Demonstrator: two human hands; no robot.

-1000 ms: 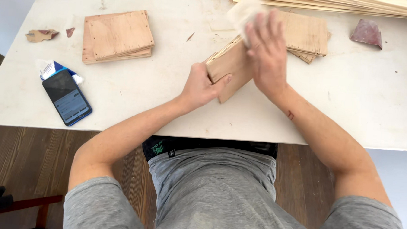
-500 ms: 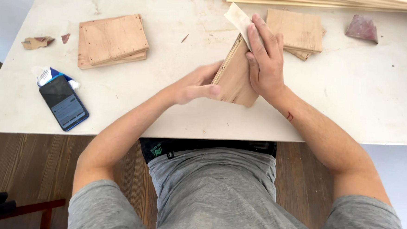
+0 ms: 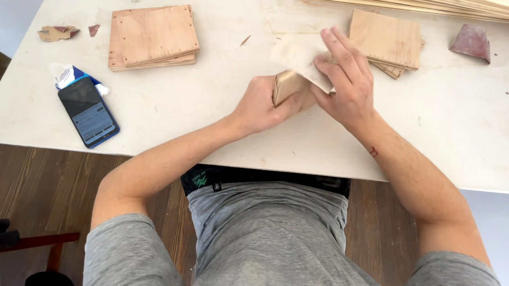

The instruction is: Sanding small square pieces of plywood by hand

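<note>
**Wood block held on edge, paper pressed from the right**

At the far left of the bench (image 3: 209,123), a phone (image 3: 88,111) is seen, then a stack of wood squares (image 3: 154,36). At centre, a small wood block (image 3: 286,86) is clamped on edge in the left hand (image 3: 262,105), grip closed round its near end, long axis running away from the body. A sheet of sandpaper (image 3: 297,55) is pressed against the block's right face by the right hand (image 3: 347,87), fingers flattened together. Further right lies another stack of boards (image 3: 386,39).

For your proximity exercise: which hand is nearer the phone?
Left. The left hand grips the wood block, right of the phone; the right hand is farther right.
</note>
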